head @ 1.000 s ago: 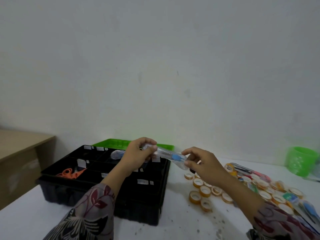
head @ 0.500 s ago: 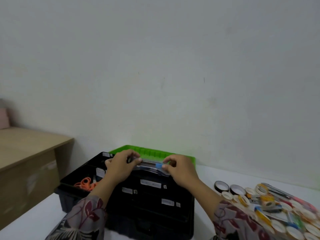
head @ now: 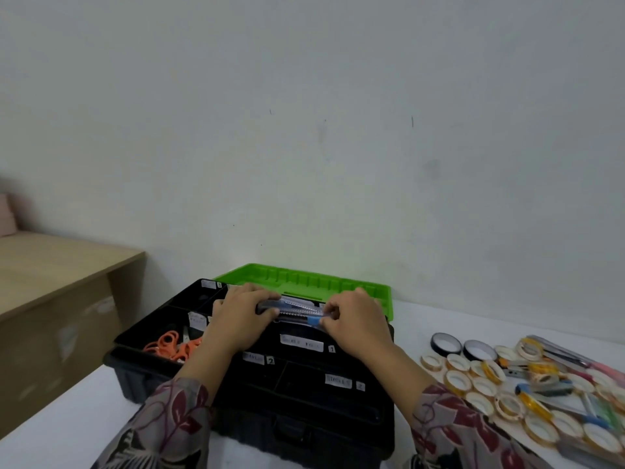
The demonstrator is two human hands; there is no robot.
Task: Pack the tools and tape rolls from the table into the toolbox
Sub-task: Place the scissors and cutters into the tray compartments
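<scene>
A black toolbox [head: 297, 411] with an open green lid [head: 304, 282] stands on the white table. Its tray has labelled compartments, and orange scissors [head: 169, 346] lie in the left one. A clear utility knife with a blue slider [head: 297, 311] lies level over a rear compartment. My left hand [head: 240, 316] grips its left end and my right hand [head: 355, 319] pinches its right end. Tape rolls [head: 473, 384] and other tools [head: 548, 384] are heaped on the table to the right.
Two black tape rolls [head: 446, 343] lie nearest the toolbox at the right. A wooden desk [head: 50, 282] stands lower at the left, past the table edge. A bare wall runs close behind the toolbox.
Both hands carried the utility knife from above the tape rolls leftward and lowered it over the toolbox's rear compartment. The view shifted left.
</scene>
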